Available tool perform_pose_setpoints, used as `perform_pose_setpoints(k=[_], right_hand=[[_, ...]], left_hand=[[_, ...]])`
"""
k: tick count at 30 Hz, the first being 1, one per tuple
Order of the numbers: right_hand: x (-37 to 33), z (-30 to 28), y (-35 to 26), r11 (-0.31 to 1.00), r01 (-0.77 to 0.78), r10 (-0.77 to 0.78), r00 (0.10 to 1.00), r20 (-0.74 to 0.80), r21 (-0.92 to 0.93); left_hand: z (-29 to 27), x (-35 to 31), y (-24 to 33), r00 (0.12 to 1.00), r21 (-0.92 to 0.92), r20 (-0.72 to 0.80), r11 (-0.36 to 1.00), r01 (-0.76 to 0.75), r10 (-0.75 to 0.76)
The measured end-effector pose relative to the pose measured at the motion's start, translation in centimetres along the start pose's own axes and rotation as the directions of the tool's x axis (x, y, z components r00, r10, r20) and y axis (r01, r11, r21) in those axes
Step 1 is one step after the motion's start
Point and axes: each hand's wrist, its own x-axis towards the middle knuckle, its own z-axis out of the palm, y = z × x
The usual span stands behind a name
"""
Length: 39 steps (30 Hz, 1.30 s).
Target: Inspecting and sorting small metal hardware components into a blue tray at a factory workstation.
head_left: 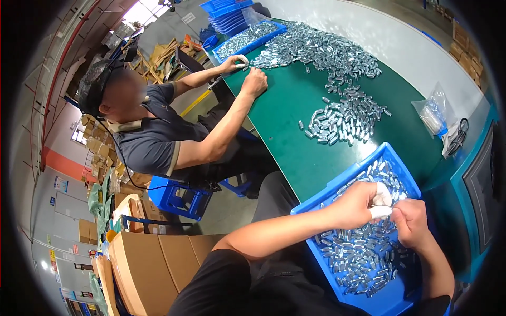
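Fingers (380, 212) over blue tray (407, 171); green tabletop (295, 152) near; cardboard (145, 260) leftward.

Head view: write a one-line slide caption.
Left hand and right hand meet above a blue tray of small metal parts; a co-worker sits at the green table.

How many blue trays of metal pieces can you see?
2: the near tray, under your left hand and right hand; the far tray, far along the table. Others may be hidden.
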Motion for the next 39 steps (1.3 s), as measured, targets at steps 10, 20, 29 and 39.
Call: perform_pose_setpoints(k=[10,20,29,39], right_hand=[[-0.6,-0.9,-0.7,0.685,-0.609,0.511,0.793,0.332,0.399],[0.4,-2.5,0.1,0.928,-0.273,0.29,0.956,-0.034,0.252],[0.4,-1.5,-0.2,0.948,-0.227,0.244,0.969,-0.05,0.223],[0.0,-1.0,-0.1,0.953,-0.213,0.228,0.972,-0.048,0.215]], left_hand=[[0.7,-0.4,0.7,0.919,0.471,0.004,0.809,-0.35,0.395],[-1.6,-0.4,1.6,0.948,0.435,0.022,0.851,-0.294,0.316],[-13.6,0.0,2.6,0.782,0.779,-0.457,0.615,0.122,0.424],[-21.7,-1.3,-0.6,0.837,0.974,-0.212,0.18,0.138,0.504]])
